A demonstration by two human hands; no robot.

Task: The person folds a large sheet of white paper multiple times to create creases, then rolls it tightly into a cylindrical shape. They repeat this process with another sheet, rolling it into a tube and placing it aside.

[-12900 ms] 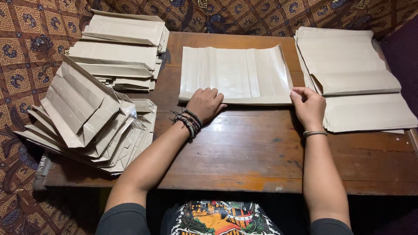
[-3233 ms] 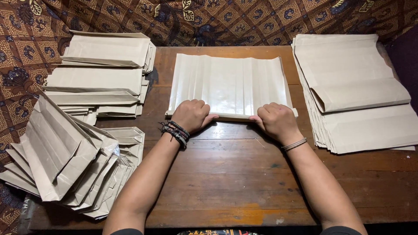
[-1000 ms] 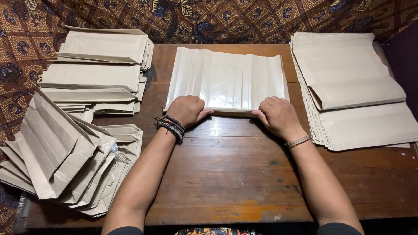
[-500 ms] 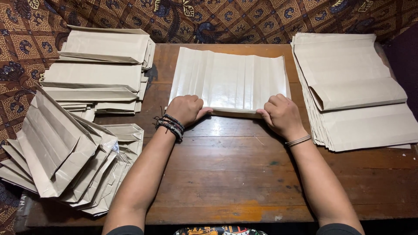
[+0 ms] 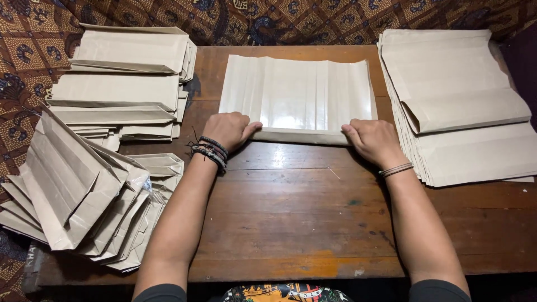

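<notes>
The pleated beige paper sheet point(image 5: 296, 92) at twelve o'clock looks glossy, catching glare. The worn brown wooden bench point(image 5: 291, 223) shows scuffed, faintly shiny boards. Matt beige paper bags point(image 5: 84, 190) lie at nine o'clock.

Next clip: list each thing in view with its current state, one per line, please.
Glossy pleated sheet: flat, near edge folded up.
Left hand: pressing the fold's left end.
Right hand: pressing the fold's right end.
Right paper stack: flat, top sheet partly folded.
Left bag piles: folded, stacked.
Near-left bags: fanned, overlapping.
</notes>
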